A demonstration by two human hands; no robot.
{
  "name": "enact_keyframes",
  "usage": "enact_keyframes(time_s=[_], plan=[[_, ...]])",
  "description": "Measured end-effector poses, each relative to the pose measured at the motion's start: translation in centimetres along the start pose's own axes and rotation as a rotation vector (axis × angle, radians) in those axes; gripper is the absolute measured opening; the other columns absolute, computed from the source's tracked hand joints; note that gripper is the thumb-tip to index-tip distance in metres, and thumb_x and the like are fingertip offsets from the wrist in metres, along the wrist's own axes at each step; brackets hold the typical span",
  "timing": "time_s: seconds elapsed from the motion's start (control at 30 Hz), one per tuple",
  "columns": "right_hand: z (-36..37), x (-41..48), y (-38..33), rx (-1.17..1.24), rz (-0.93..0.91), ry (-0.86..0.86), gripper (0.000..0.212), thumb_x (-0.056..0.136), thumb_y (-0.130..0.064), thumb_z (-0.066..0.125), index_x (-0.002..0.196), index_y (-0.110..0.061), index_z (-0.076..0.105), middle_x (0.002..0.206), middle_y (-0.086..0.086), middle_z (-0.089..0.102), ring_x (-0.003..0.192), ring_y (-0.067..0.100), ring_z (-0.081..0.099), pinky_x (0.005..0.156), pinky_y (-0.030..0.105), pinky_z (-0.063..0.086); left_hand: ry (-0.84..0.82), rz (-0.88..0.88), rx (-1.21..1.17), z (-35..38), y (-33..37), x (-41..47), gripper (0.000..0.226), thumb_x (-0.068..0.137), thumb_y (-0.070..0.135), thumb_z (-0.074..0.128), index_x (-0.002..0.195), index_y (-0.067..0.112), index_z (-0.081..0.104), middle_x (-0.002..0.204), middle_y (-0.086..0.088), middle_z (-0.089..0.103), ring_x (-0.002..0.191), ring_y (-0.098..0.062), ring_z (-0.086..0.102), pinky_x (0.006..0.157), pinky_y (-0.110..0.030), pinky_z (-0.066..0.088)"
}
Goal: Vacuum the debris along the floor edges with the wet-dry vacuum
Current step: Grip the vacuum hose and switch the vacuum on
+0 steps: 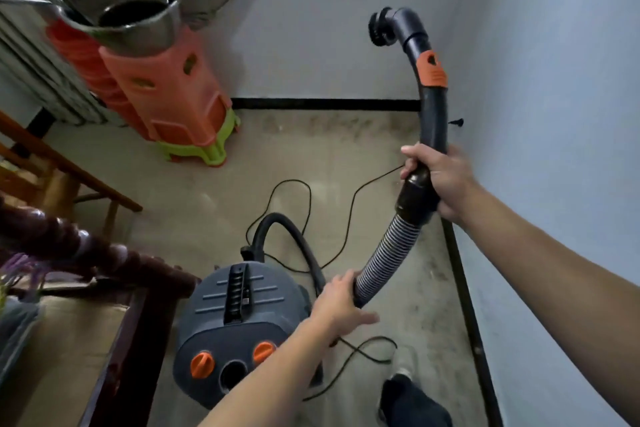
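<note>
Right hand [440, 180] is gripping the wand [434, 128] low down, fingers wrapping round the black cuff where it's joining the ribbed hose [384, 253]. Wand's curving up & away, w/ the round brush head [380, 28] hanging high in front of the far wall, well off the floor [194, 184]. Orange collar [431, 70] is sitting just below the elbow behind that head.

Left hand [341, 305] is holding the hose further down, thumb curling over the top, fingers going underneath. Hose is running in an arc btwn the two hands.

Vac body [239, 319] is standing on the floor just left of the left hand, grey top showing, two orange knobs [202, 362] facing the camera w/ an open port btwn them. Black power cord [304, 191] is looping over the tiles beyond the vac & again near the person's shoe [412, 402].

Debris [346, 125] is lying as a dark grimy band along the far skirting [325, 104] & down the right-hand edge too.

Far left, orange stools [162, 94] are sitting stacked on a green one [197, 151], w/ metal pots [131, 17] perching on top. Dark wooden furniture [114, 263] is crowding in at lower left.
</note>
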State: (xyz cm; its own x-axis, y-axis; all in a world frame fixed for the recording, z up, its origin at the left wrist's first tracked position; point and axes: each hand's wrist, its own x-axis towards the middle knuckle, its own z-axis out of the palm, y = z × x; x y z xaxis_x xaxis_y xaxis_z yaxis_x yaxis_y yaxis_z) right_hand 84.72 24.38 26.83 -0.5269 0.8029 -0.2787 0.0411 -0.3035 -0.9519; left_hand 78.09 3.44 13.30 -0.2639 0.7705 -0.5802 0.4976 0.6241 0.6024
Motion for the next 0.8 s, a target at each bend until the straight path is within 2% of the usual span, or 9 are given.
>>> enact_keyframes(time_s=[0.1, 0.23, 0.33, 0.4, 0.5, 0.57, 0.63, 0.73, 0.8], plan=[[-2.1, 3.4, -3.0, 0.277, 0.057, -0.006, 0.024, 0.083, -0.013, 0.070, 0.066, -0.016, 0.053, 0.057, 0.000, 0.051, 0.052, 0.016, 0.056, 0.060, 0.032, 0.051, 0.090, -0.040, -0.078, -2.2, 2.3, 2.5, 0.055, 0.067, 0.045, 0.075, 0.116, 0.035, 0.052, 0.098, 0.012, 0.062, 0.090, -0.011, 0.059, 0.074, -0.027, 0.046], [-5.1, 9.8, -4.9, 0.536, 0.219, -0.039, 0.023, 0.082, -0.014, 0.068, 0.072, -0.020, 0.048, 0.055, -0.006, 0.051, 0.051, 0.011, 0.054, 0.060, 0.026, 0.051, 0.069, -0.007, -0.318, -5.6, 5.4, 6.8, 0.035, 0.061, 0.035, 0.083, 0.085, 0.031, 0.057, 0.073, 0.015, 0.054, 0.068, -0.005, 0.053, 0.063, -0.025, 0.042], [-7.2, 14.6, -6.1, 0.646, 0.303, -0.026, 0.026, 0.077, -0.016, 0.072, 0.070, -0.022, 0.047, 0.054, -0.008, 0.051, 0.050, 0.010, 0.054, 0.060, 0.026, 0.052, 0.139, -0.001, -0.293, -8.1, 8.2, 10.0, 0.028, 0.060, 0.026, 0.081, 0.070, 0.029, 0.055, 0.063, 0.014, 0.050, 0.057, -0.003, 0.047, 0.054, -0.023, 0.038], [-8.1, 17.6, -7.2, 0.602, 0.320, 0.014, 0.027, 0.074, -0.017, 0.075, 0.071, -0.021, 0.049, 0.055, -0.006, 0.052, 0.050, 0.011, 0.054, 0.060, 0.027, 0.052, 0.264, -0.008, -0.183, -9.8, 10.0, 11.9, 0.020, 0.061, 0.022, 0.074, 0.070, 0.029, 0.058, 0.061, 0.011, 0.053, 0.055, -0.007, 0.050, 0.052, -0.024, 0.038], [-8.0, 21.7, -9.0, 0.440, 0.333, 0.159, 0.024, 0.075, -0.021, 0.077, 0.079, -0.017, 0.053, 0.057, -0.004, 0.056, 0.049, 0.013, 0.058, 0.057, 0.027, 0.053, 0.503, -0.074, -0.023, -12.6, 12.3, 13.9, 0.020, 0.064, 0.022, 0.070, 0.082, 0.028, 0.063, 0.064, 0.010, 0.059, 0.061, -0.009, 0.056, 0.048, -0.021, 0.037], [-7.4, 24.2, -10.1, 0.381, 0.362, 0.276, 0.027, 0.076, -0.027, 0.076, 0.087, -0.016, 0.054, 0.065, -0.002, 0.061, 0.053, 0.014, 0.062, 0.062, 0.031, 0.055, 0.658, -0.100, 0.010, -15.2, 13.1, 15.0, 0.015, 0.067, 0.024, 0.069, 0.076, 0.029, 0.059, 0.061, 0.010, 0.057, 0.060, -0.010, 0.056, 0.047, -0.024, 0.037], [-6.5, 26.5, -11.2, 0.420, 0.394, 0.355, 0.027, 0.079, -0.031, 0.075, 0.089, -0.017, 0.055, 0.068, -0.004, 0.062, 0.056, 0.013, 0.063, 0.062, 0.032, 0.053, 0.818, -0.097, 0.043, -18.3, 13.6, 16.1, 0.019, 0.068, 0.026, 0.069, 0.069, 0.028, 0.051, 0.059, 0.009, 0.054, 0.060, -0.016, 0.056, 0.049, -0.028, 0.040], [-4.4, 29.6, -12.5, 0.568, 0.440, 0.366, 0.020, 0.084, -0.026, 0.073, 0.087, -0.016, 0.056, 0.063, -0.006, 0.058, 0.053, 0.012, 0.062, 0.055, 0.029, 0.052, 1.017, -0.100, 0.117, -22.9, 13.8, 17.7, 0.018, 0.070, 0.023, 0.071, 0.071, 0.020, 0.053, 0.064, 0.005, 0.054, 0.064, -0.025, 0.055, 0.056, -0.033, 0.041], [-2.6, 31.3, -13.1, 0.580, 0.467, 0.293, 0.021, 0.086, -0.024, 0.070, 0.077, -0.016, 0.053, 0.052, -0.006, 0.056, 0.048, 0.012, 0.061, 0.053, 0.028, 0.053, 1.081, -0.121, 0.133, -25.4, 13.2, 18.5, 0.016, 0.071, 0.019, 0.070, 0.076, 0.015, 0.056, 0.070, 0.000, 0.057, 0.069, -0.028, 0.055, 0.061, -0.036, 0.044]])
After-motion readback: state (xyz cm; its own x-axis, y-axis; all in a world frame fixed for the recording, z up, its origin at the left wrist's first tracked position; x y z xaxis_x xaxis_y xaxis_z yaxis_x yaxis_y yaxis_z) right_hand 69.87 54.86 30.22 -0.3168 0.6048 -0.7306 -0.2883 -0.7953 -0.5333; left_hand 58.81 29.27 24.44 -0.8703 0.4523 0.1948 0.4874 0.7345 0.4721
